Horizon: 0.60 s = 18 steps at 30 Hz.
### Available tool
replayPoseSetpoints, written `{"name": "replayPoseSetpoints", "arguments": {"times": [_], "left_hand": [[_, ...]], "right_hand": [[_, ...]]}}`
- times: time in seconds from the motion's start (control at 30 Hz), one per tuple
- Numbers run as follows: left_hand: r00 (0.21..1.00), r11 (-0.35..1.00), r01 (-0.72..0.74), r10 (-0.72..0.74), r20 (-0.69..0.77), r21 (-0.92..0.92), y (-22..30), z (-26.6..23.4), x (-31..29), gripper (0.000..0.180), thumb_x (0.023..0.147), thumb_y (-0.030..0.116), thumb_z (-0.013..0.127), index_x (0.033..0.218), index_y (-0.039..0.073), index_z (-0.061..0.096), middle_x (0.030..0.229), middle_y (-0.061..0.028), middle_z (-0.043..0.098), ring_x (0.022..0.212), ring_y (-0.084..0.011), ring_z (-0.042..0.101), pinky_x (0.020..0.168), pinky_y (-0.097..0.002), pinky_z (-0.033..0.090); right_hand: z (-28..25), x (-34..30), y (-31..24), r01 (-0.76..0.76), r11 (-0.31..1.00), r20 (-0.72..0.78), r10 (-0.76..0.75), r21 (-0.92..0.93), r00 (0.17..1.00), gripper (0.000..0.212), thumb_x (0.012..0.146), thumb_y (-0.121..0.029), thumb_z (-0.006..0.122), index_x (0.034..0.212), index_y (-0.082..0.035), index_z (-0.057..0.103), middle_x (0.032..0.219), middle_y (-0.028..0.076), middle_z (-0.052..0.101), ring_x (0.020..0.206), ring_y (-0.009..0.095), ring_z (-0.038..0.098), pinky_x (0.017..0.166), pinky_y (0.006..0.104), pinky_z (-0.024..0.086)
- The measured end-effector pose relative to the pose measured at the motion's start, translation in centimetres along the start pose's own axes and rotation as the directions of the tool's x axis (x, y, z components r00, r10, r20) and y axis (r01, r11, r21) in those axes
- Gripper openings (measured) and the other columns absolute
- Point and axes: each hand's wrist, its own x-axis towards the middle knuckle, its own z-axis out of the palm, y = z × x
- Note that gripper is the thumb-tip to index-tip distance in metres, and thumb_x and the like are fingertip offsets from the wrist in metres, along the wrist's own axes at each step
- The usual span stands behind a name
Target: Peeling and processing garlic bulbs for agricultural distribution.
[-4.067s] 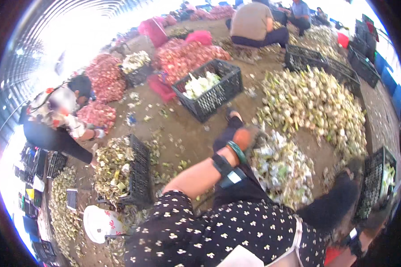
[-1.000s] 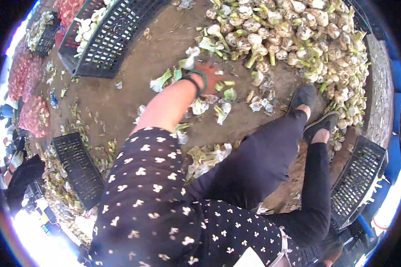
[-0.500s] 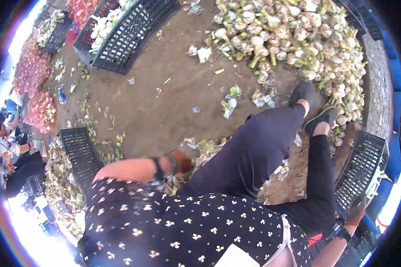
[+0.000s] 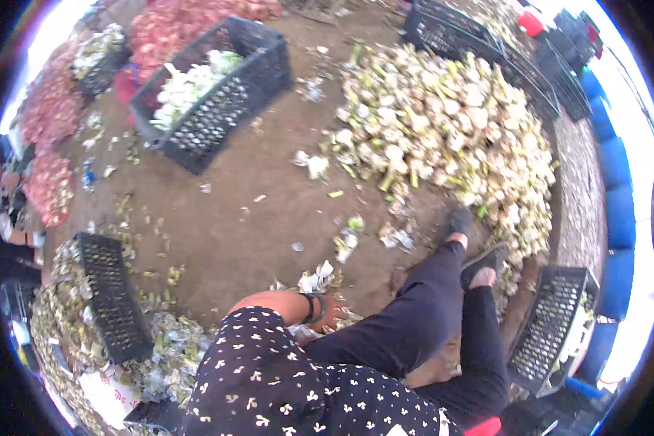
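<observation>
My left hand [image 4: 331, 312] is low beside my bent leg, over loose papery peelings [image 4: 317, 280] on the dirt floor. Its fingers look spread, though slightly blurred, and I see nothing held in them. Dark bands circle that wrist. My right hand is out of sight. To my right, next to my feet, a black slatted crate [image 4: 548, 327] stands tilted, with pale stuff showing at its far side. Beyond my shoes [image 4: 483, 265] lies a large heap of garlic bulbs [image 4: 450, 123] with short green stems.
At the far left, a black crate [image 4: 232, 120] holds white trimmed bulbs [image 4: 196, 83]. Red mesh sacks [image 4: 51, 123] line the left side. Another black crate [image 4: 112, 298] stands amid peelings at left. More crates [image 4: 479, 47] edge the heap; blue panels [image 4: 619, 218] run along the right.
The view has shifted, bringing more of the far crates into sight. My right hand, earlier at the right crate, has left the picture. My left hand stays low near the peelings.
</observation>
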Motion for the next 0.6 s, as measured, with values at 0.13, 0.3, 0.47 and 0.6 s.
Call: {"name": "replayPoseSetpoints", "arguments": {"times": [0.13, 0.3, 0.47, 0.6], "left_hand": [[0.966, 0.953, 0.256, -0.243, 0.091, -0.165, -0.5, 4.1, -9.8, 0.066, 0.067, 0.037, 0.062, 0.128, 0.039, 0.038, 0.147, -0.0007, 0.012, 0.134, -0.0319, 0.008, 0.097, -0.0649, 0.02], [0.861, 0.794, 0.509, -0.467, 0.201, -0.334, 11.8, 19.2, -19.3, 0.059, 0.07, 0.036, 0.062, 0.126, 0.036, 0.042, 0.145, -0.0059, 0.015, 0.132, -0.0326, 0.015, 0.099, -0.0585, 0.025], [0.786, 0.676, 0.611, -0.452, 0.423, -0.412, 14.2, 18.1, -22.7, 0.043, 0.072, 0.032, 0.061, 0.113, 0.022, 0.054, 0.127, -0.0125, 0.038, 0.117, -0.0327, 0.037, 0.093, -0.0494, 0.035], [0.784, 0.679, 0.621, -0.536, 0.314, -0.392, 5.6, 8.4, -22.9, 0.033, 0.072, 0.03, 0.06, 0.099, 0.01, 0.062, 0.108, -0.0166, 0.054, 0.102, -0.033, 0.051, 0.085, -0.0432, 0.042]], "right_hand": [[2.0, -0.1, 1.2, -0.039, 0.96, 0.024, 0.034, 0.276, 0.999, 0.033, 0.09, -0.019, 0.045, 0.116, 0.0, 0.05, 0.104, 0.009, 0.055, 0.09, 0.016, 0.052, 0.079, 0.0269, 0.042], [2.5, 5.6, 2.9, 0.012, 0.721, 0.134, -0.146, 0.692, 0.98, 0.033, 0.089, -0.018, 0.044, 0.116, -0.001, 0.049, 0.106, 0.008, 0.054, 0.092, 0.016, 0.051, 0.081, 0.0262, 0.041], [0.3, 11.0, -3.1, -0.072, 0.522, 0.15, -0.109, 0.85, 0.983, 0.036, 0.088, -0.018, 0.047, 0.122, -0.004, 0.047, 0.112, 0.006, 0.048, 0.094, 0.014, 0.049, 0.081, 0.0274, 0.04], [-0.7, 8.5, -12.3, 0.117, 0.789, 0.058, -0.189, 0.603, 0.98, 0.048, 0.088, -0.034, 0.049, 0.126, -0.006, 0.045, 0.105, 0.005, 0.047, 0.088, 0.012, 0.048, 0.076, 0.0253, 0.042]]}}
